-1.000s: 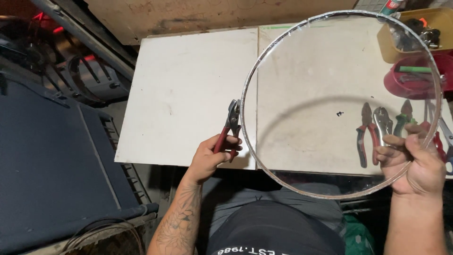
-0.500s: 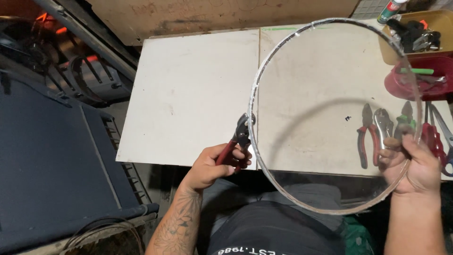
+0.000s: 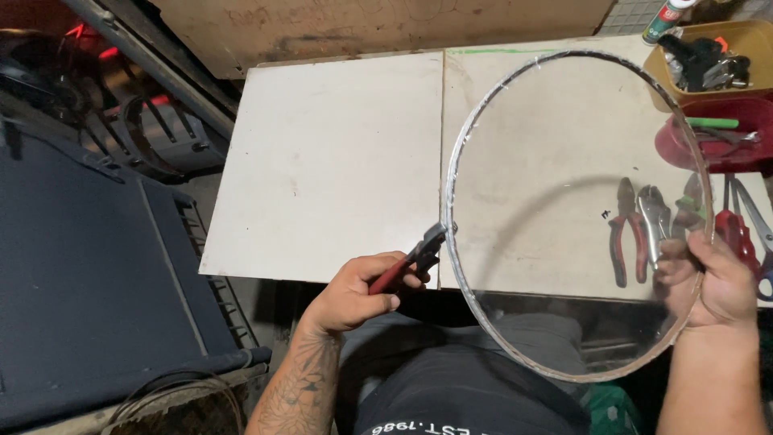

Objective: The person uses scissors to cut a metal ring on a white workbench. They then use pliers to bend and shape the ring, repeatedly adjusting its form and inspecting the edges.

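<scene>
Seen from above, over a white tabletop [image 3: 338, 161] made of two boards side by side. In the left hand [image 3: 358, 290], a pair of red-handled pliers [image 3: 411, 262], fingers curled tight around the handles, thumb laid on top; the nose of the pliers closed on the left edge of a large round clear disc [image 3: 564, 201] with a thin metal rim. Disc held up in the air, tilted, above the right half of the table and partly over the lap; through it, the table and the tools behind stay visible. In the right hand [image 3: 717, 282], the lower right edge of the disc, pinched between the thumb in front and the fingers behind, though the fingers behind hardly visible through the plastic, so perhaps only some of them pressing. On the table, behind the disc, red-handled pliers [image 3: 622, 229] and silver locking pliers [image 3: 654, 221] lying side by side, more red-handled tools [image 3: 737, 234] just to the right near the edge. Farther back on the right, a red bowl [image 3: 684, 141] with a green-handled tool across it, and a yellow bin [image 3: 753, 40] full of dark parts. To the left of the table, a dark blue panel [image 3: 80, 282], low and well apart from the hands.
</scene>
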